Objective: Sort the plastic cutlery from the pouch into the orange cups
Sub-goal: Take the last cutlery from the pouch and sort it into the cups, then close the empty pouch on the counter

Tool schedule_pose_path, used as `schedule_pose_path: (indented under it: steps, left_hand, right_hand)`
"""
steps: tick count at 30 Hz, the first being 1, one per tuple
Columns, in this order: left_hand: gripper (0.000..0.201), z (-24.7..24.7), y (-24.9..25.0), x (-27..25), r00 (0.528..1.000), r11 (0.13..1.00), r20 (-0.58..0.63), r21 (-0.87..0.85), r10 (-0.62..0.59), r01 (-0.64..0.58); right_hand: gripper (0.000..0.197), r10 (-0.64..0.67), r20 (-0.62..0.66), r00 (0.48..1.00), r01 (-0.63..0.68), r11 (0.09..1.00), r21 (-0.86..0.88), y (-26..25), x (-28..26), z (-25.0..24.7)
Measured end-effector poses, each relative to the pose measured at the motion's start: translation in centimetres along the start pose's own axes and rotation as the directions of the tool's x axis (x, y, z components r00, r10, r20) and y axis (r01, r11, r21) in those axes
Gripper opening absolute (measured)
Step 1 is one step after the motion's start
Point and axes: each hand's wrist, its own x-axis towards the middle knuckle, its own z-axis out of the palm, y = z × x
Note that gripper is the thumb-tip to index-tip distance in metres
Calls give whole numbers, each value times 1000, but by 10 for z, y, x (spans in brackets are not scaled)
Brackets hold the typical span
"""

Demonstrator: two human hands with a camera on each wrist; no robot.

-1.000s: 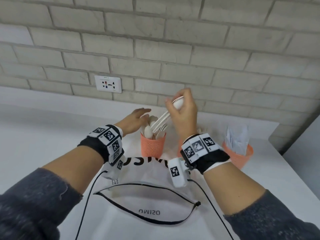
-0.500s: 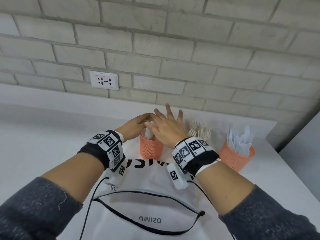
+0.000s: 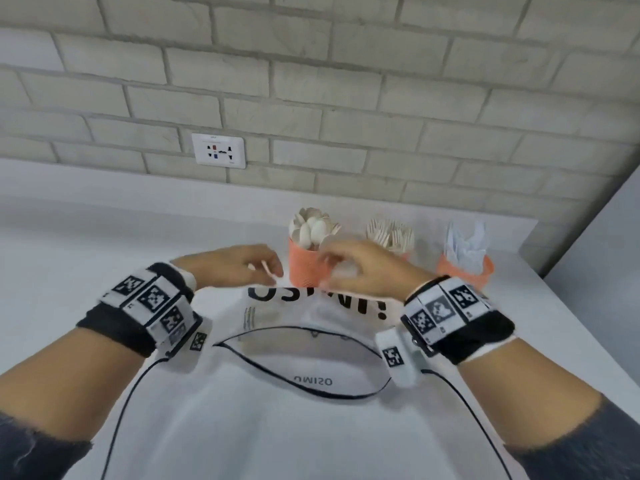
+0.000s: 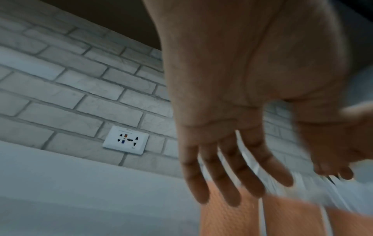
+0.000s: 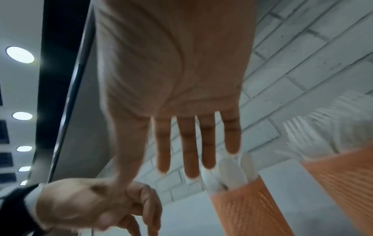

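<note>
The white pouch (image 3: pixel 277 427) carries the small word "OSIMO", printed upside down to the viewer, just inside its black-corded opening. Larger black letters on its far panel are partly covered and cannot be read whole.

- Three orange cups (image 3: pixel 306 268) stand in a row on the tabletop (image 3: pixel 104 237) — one with spoons (image 3: pixel 313 226), one with forks (image 3: pixel 390 233), one with clear-wrapped pieces (image 3: pixel 465 242); the pieces inside are too many and too blurred to count.
- One white pouch (image 3: pixel 277 410).
- Two hands — left hand (image 3: pixel 230 265), right hand (image 3: pixel 367 268).
- One wall socket (image 3: pixel 219 150).
</note>
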Motion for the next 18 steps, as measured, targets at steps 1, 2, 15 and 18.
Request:
schedule_pose_path:
  steps: [1,2,15,18]
  left_hand:
    - [34,10,-8,-11,991,999,132,40,-10,5]
    - [58,23,-16,-20,967,995,247,93,-54,32]
    - [19,62,-69,-21,969,939,6,-245,-249,243]
    - [36,73,-63,-16,888,897,-129,-36,-441,440]
  right_hand:
    - [63,23,152,988,-15,999,-49,0,-14,12]
    - [85,101,289,952,-63,989,-137,3,-25,27]
    - [27,483,279,830,-526,844,105,34,-84,59]
    - [65,603,244,760,-640,760,116,38,-87,67]
